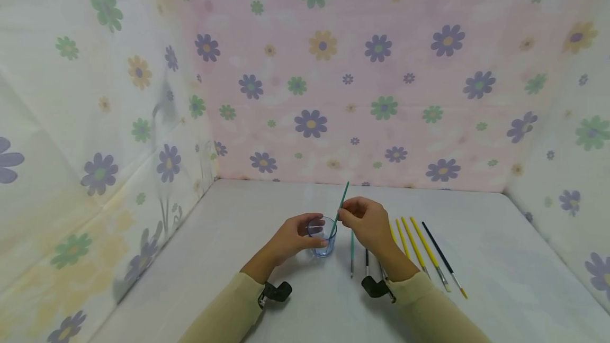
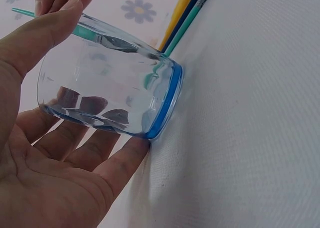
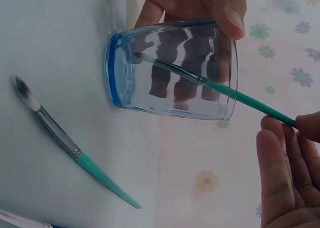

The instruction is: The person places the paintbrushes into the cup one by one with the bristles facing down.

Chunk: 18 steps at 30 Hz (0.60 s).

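Observation:
A clear drinking glass (image 1: pixel 324 251) with a blue base stands on the white table. My left hand (image 1: pixel 287 243) holds it from the left, the thumb on the near side and the other fingers around the far side. Between thumb and fingertips, my right hand (image 1: pixel 374 227) pinches the handle of a green paintbrush (image 3: pixel 257 105). That brush slants into the glass, bristles down, and its tip is near the glass bottom in the right wrist view. Another green paintbrush (image 3: pixel 102 178) lies on the table just right of the glass.
Right of the glass, several more paintbrushes lie in a row, partly hidden by my right hand and forearm: yellow brushes (image 1: pixel 424 241) and a black brush (image 1: pixel 437 246) at the far right. Flower-patterned cloth (image 1: pixel 333 94) walls the table at the back and sides.

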Tool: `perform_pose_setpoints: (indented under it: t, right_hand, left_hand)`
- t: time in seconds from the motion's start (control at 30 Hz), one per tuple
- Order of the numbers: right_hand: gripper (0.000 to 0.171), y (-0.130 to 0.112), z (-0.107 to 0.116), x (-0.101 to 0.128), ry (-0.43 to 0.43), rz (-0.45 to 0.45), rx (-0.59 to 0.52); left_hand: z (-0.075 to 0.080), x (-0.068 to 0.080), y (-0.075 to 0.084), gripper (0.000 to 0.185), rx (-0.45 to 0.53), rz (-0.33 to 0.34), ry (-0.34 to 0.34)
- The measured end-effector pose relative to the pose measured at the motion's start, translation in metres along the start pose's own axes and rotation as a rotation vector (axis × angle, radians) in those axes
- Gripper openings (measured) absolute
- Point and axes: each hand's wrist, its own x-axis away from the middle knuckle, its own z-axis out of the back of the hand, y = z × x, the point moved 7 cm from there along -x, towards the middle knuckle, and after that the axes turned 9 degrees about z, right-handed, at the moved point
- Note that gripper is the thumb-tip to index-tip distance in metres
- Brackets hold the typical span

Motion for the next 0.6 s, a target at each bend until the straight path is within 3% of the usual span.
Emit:
perform_pose_setpoints:
  t: [0.6]
  right_hand:
    - [0.019,0.018,-0.005,0.000,0.000,-0.107,-0.030]
  left_hand:
    - [-0.001,0.002,0.002,0.077,-0.004,0.002,-0.004]
